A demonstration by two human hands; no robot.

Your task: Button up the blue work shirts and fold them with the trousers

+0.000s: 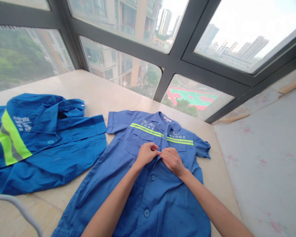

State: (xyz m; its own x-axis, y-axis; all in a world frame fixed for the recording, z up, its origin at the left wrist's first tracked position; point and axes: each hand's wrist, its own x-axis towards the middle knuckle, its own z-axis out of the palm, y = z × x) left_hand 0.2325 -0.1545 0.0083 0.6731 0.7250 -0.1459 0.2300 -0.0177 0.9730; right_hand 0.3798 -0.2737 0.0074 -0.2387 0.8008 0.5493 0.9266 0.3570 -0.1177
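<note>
A blue short-sleeved work shirt [118, 164] lies spread out face up, its collar towards the window and a yellow-green reflective stripe across the chest. At the front opening, just below the stripe, my left hand [148, 154] pinches the shirt's placket. My right hand [172, 160] pinches the same spot from the other side, and the fingertips of both hands meet. Whatever button sits under the fingers is hidden. Further down the placket show an upper button [153, 177] and a lower button [146, 213].
On the left lies a second blue work garment [64, 158], bunched, with a wide reflective band. A pale curved tube [19, 205] crosses the lower left corner. Grey window frames [128, 47] bound the cream ledge [93, 85] behind; a floral-patterned wall [263, 161] stands right.
</note>
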